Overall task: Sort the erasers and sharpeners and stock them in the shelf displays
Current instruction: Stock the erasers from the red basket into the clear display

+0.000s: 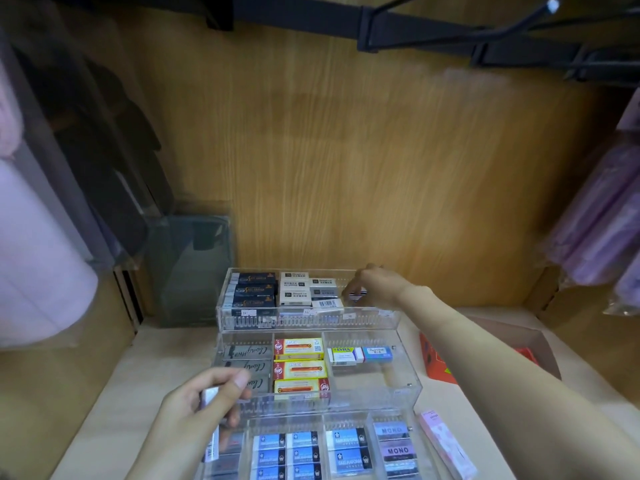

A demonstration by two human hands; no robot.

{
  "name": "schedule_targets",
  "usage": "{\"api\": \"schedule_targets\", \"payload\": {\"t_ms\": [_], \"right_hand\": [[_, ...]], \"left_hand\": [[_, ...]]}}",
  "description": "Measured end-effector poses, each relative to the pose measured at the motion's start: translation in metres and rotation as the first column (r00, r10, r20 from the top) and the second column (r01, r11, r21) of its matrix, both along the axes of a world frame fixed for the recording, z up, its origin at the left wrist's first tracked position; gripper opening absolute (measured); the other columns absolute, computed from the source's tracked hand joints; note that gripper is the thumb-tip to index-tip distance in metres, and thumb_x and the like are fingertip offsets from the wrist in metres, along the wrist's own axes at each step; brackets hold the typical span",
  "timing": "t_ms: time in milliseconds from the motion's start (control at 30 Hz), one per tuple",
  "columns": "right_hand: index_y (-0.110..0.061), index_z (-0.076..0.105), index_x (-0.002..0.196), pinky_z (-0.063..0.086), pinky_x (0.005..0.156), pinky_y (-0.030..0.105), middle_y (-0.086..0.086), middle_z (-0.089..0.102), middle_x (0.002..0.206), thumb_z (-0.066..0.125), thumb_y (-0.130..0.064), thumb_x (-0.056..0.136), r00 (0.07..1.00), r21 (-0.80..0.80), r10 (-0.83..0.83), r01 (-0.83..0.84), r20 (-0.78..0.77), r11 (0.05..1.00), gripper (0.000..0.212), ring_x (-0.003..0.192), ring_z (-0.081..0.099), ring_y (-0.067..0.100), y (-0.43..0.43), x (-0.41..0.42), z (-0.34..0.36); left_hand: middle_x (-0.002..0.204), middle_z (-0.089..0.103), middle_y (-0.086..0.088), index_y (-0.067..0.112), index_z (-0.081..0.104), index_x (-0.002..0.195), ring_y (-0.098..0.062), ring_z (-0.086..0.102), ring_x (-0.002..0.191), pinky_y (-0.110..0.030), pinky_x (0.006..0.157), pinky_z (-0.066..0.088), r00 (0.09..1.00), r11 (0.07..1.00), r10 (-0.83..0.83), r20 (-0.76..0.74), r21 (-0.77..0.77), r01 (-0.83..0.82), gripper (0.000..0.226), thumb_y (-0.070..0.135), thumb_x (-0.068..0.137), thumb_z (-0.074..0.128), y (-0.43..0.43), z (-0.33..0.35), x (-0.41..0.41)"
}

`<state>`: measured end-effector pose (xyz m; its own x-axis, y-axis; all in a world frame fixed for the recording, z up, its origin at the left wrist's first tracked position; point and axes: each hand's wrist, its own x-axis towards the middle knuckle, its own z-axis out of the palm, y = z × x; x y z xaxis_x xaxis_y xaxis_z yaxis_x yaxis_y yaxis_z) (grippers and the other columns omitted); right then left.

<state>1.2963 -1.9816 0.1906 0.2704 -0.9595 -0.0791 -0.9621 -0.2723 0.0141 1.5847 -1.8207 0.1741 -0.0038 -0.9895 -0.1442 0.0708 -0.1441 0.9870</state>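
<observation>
A clear acrylic three-tier display (405, 386) stands on the shelf. Its top tier holds dark boxed erasers (254, 289) and white ones (294, 287). The middle tier has yellow eraser boxes (299, 348), grey sleeved erasers (247, 353) and two small erasers (360, 355). Blue erasers (287, 452) and Mono erasers (394, 448) fill the bottom tier. My right hand (372, 285) reaches into the top tier's right compartment and pinches a small dark-and-white eraser (356, 296). My left hand (207, 400) hovers over the front left and grips small white erasers (209, 396).
A red box (433, 362) lies right of the display under my right forearm. A pink pack (446, 445) lies at the front right. A dark acrylic stand (194, 265) stands at the back left. Purple packets (602, 216) hang at right, and black hooks (415, 26) run overhead.
</observation>
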Motion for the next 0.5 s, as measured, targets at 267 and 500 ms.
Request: {"api": "schedule_targets", "payload": {"t_ms": [267, 500], "right_hand": [[-0.034, 0.066, 0.116, 0.031, 0.094, 0.032, -0.008, 0.064, 0.118, 0.065, -0.031, 0.086, 0.991, 0.034, -0.124, 0.123, 0.051, 0.992, 0.030, 0.115, 0.044, 0.022, -0.001, -0.004, 0.000], [-0.010, 0.070, 0.100, 0.042, 0.081, 0.023, -0.002, 0.067, 0.092, 0.065, -0.014, 0.086, 0.703, -0.133, -0.145, 0.326, 0.696, 0.936, 0.016, 0.091, 0.060, 0.016, 0.078, 0.029, -0.003]], "left_hand": [[0.061, 0.064, -0.012, -0.001, 0.070, 0.077, -0.014, 0.044, 0.043, -0.022, 0.033, 0.034, 0.999, 1.000, 0.008, -0.048, -0.013, -0.008, 0.012, 0.004, 0.084, 0.063, 0.000, -0.005, 0.004], [0.069, 0.052, -0.009, 0.001, 0.062, 0.081, -0.016, 0.046, 0.061, -0.023, 0.051, 0.043, 0.943, 0.991, 0.084, -0.321, 0.128, -0.044, 0.026, 0.006, 0.096, 0.041, 0.014, 0.002, 0.002]]}}
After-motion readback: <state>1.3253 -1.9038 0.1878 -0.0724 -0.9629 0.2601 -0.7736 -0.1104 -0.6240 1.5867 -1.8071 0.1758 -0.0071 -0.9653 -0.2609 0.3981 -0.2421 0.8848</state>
